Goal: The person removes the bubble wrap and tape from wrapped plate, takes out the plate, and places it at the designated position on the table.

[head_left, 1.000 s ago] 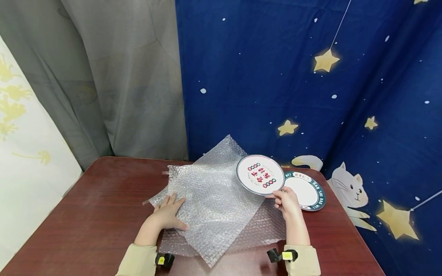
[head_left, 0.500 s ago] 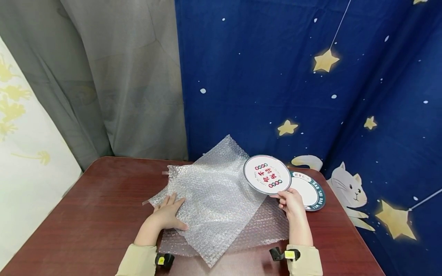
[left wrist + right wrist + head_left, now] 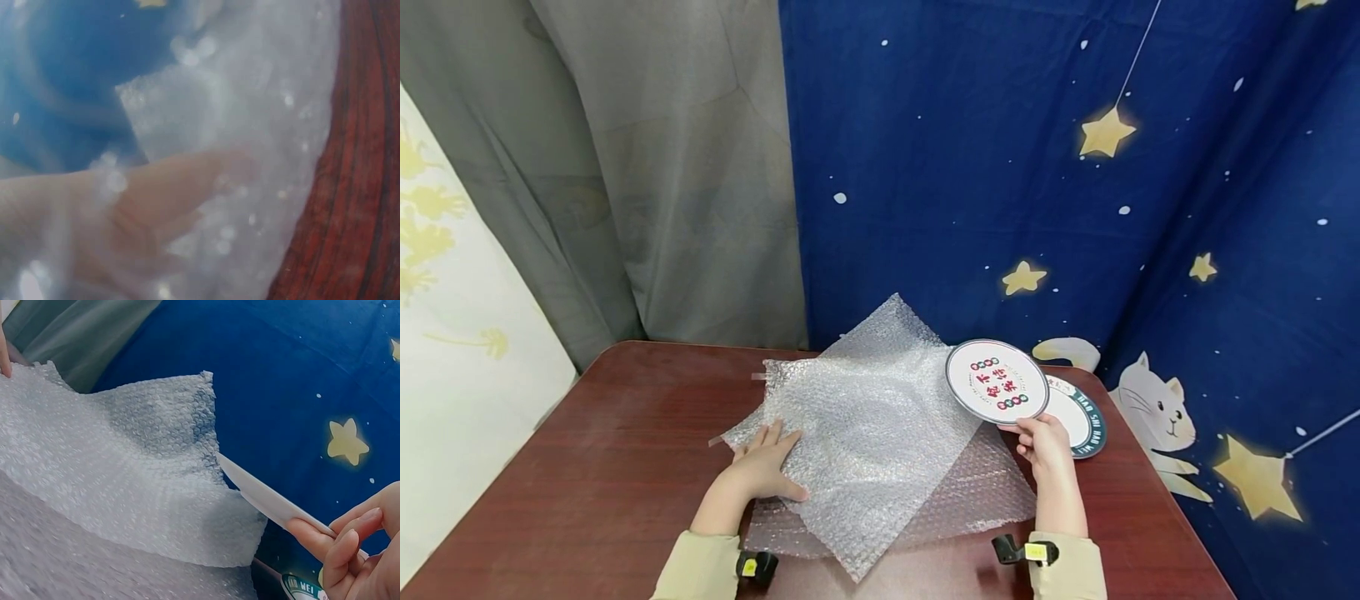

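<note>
My right hand [image 3: 1043, 443] pinches the near rim of a round white plate [image 3: 997, 381] with red lettering and a thin dark edge. In the right wrist view the plate [image 3: 269, 499] shows edge-on, tilted, with thumb and fingers on its rim. It overlaps the view of a green-rimmed plate [image 3: 1088, 423] on the table. My left hand [image 3: 765, 467] rests with spread fingers on the left side of a sheet of bubble wrap [image 3: 880, 425]. The left wrist view is hazy; the left hand [image 3: 144, 219] appears there over the wrap.
A second bubble wrap layer [image 3: 977, 487] lies under the top sheet, on the reddish wooden table [image 3: 625, 467]. Behind the table hang a grey curtain [image 3: 700, 167] and a blue star-patterned curtain [image 3: 940, 167]. A white wall [image 3: 460, 333] stands at the left.
My right hand has moved to the right with the red-lettered plate, off the bubble wrap toward the green-rimmed plate, covering more of it. The left hand has stayed in place.
</note>
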`<action>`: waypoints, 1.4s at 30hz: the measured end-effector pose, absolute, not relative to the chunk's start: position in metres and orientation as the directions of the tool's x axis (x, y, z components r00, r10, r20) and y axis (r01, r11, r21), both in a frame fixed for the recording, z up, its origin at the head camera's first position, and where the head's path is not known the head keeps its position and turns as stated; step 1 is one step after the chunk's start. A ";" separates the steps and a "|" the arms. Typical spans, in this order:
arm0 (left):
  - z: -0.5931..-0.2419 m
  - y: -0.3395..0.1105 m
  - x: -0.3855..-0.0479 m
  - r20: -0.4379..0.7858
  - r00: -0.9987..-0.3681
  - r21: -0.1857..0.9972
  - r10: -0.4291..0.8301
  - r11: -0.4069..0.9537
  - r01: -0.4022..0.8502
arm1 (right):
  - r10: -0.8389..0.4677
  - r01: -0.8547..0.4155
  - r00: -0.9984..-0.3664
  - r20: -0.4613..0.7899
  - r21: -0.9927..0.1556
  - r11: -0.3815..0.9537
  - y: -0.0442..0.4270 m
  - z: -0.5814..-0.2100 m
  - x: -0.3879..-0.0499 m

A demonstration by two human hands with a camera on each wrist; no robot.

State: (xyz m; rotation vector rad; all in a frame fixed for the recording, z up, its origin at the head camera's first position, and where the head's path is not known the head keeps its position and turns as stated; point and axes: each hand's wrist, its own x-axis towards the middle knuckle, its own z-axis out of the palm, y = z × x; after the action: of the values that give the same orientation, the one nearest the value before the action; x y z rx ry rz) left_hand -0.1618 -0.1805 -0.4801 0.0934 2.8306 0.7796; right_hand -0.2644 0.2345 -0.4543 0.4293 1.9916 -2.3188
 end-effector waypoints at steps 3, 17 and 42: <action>-0.481 -0.180 -0.162 -0.178 -0.977 0.511 0.114 0.860 0.007 | 0.144 0.221 -0.958 -0.247 -0.959 -0.177 0.238 -0.455 -0.264; -0.481 -0.181 -0.162 -0.172 -0.978 0.509 0.115 0.861 0.012 | 0.189 0.218 -0.950 -0.250 -0.960 -0.177 0.249 -0.459 -0.264; -0.480 -0.181 -0.163 -0.170 -0.979 0.513 0.112 0.858 0.009 | 0.365 0.173 -0.895 -0.257 -0.954 -0.246 0.265 -0.473 -0.264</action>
State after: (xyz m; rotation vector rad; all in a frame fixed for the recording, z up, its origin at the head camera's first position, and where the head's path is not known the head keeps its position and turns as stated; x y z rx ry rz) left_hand -0.1626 -0.1805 -0.4803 0.0937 2.8392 0.7832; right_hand -0.2644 0.2650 -0.4727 0.7218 2.0005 -2.4820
